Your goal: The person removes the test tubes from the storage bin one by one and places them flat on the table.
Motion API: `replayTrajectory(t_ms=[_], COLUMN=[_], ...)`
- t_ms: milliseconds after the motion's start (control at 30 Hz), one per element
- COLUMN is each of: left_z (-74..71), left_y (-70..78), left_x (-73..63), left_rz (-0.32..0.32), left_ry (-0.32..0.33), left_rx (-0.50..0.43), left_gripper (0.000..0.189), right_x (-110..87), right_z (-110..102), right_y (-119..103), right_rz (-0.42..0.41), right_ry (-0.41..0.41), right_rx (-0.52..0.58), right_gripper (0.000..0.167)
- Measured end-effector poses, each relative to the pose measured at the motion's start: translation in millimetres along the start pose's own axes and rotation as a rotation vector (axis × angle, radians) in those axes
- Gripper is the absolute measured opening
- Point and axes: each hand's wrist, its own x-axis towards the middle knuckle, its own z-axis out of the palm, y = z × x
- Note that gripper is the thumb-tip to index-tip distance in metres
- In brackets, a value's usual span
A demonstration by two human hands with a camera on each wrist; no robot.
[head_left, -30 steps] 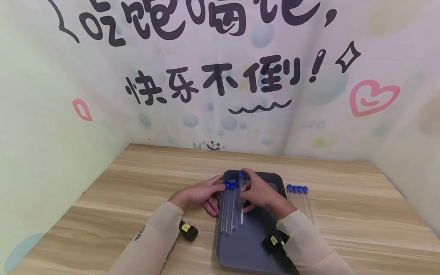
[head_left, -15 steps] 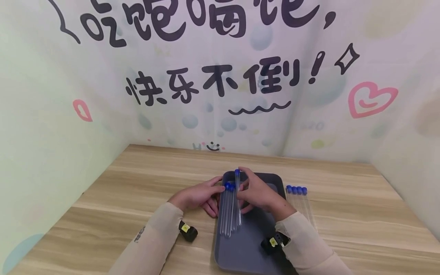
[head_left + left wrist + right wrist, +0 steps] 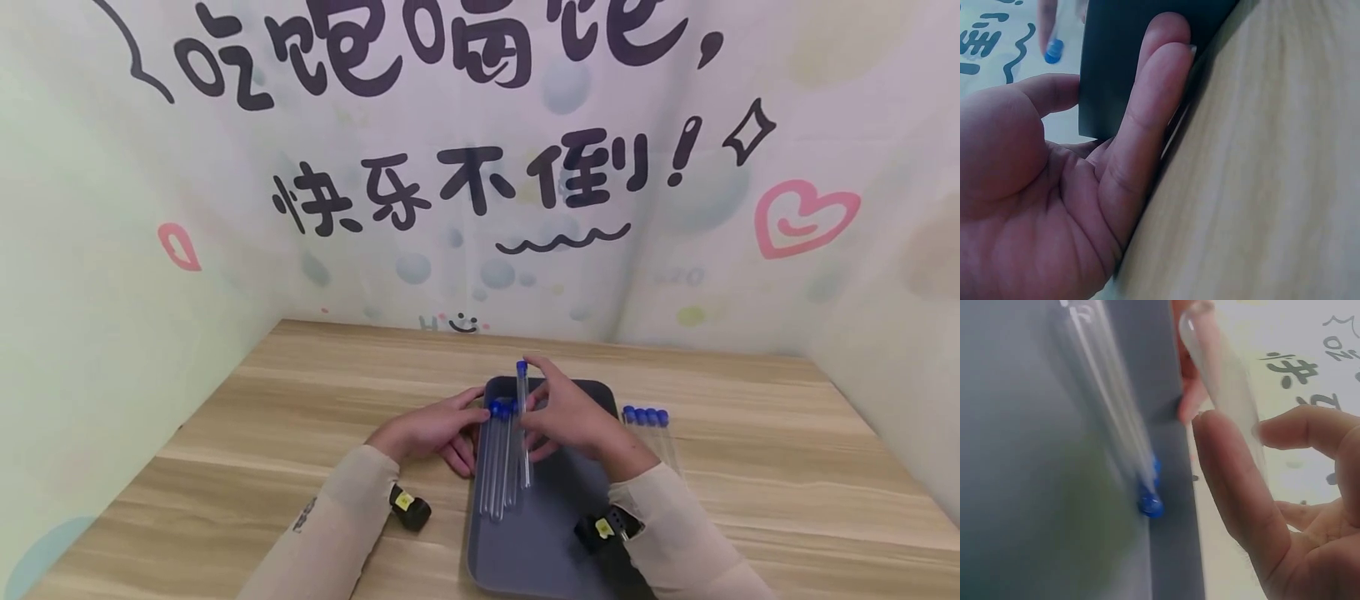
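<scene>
My right hand (image 3: 568, 423) pinches a clear test tube (image 3: 525, 467) with a blue cap, raised above the dark grey tray (image 3: 536, 542). In the right wrist view, thumb and fingers hold this tube (image 3: 1225, 375) along its side. Several capped test tubes (image 3: 495, 479) lie side by side along the tray's left part, caps toward the far end. My left hand (image 3: 433, 427) holds the tray's left side, its thumb up at the rim. The left wrist view has its fingers (image 3: 1147, 106) lying along the tray's outer wall (image 3: 1110, 62).
More test tubes with blue caps (image 3: 647, 417) lie in a row on the wooden table (image 3: 300, 392), just right of the tray. Behind the table hangs a white printed cloth (image 3: 405, 292). Each wrist carries a small black camera (image 3: 411, 508).
The right hand has shifted the held test tube slightly left over the tubes in the tray, then back a little to the right. The left hand stays at the tray's side.
</scene>
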Motion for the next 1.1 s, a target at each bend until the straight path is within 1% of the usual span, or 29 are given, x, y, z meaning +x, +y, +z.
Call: replayTrajectory(t_ms=[100, 200, 433, 633, 900, 1100], left_z=[-0.5, 0.7, 2.4, 1.7, 1.9, 1.9], left_y=[2.3, 1.6, 0.6, 0.6, 1.8, 2.4], left_x=[-0.2, -0.1, 0.3, 1.7, 1.0, -0.8], left_rz=[0.005, 0.013, 0.014, 0.025, 0.024, 0.021], left_ry=[0.0, 0.002, 0.013, 0.011, 0.006, 0.014], left_rx=[-0.003, -0.007, -0.007, -0.01, -0.004, 0.002], left_gripper=[0.058, 0.057, 0.058, 0.058, 0.057, 0.058], right_x=[-2.7, -6.0, -16.2, -29.6, -49.9, -64.4], right_z=[-4.6, -9.2, -25.8, -39.2, -60.0, -75.4], right_y=[-5.8, -8.1, -13.6, -16.3, -12.1, -0.9], right_rz=[-0.005, -0.012, -0.064, -0.073, -0.087, -0.084], right_ry=[0.017, 0.041, 0.046, 0.065, 0.097, 0.119], right_rx=[-0.003, -0.006, -0.038, -0.045, -0.05, -0.045], right_gripper=[0.09, 0.09, 0.096, 0.098, 0.099, 0.099])
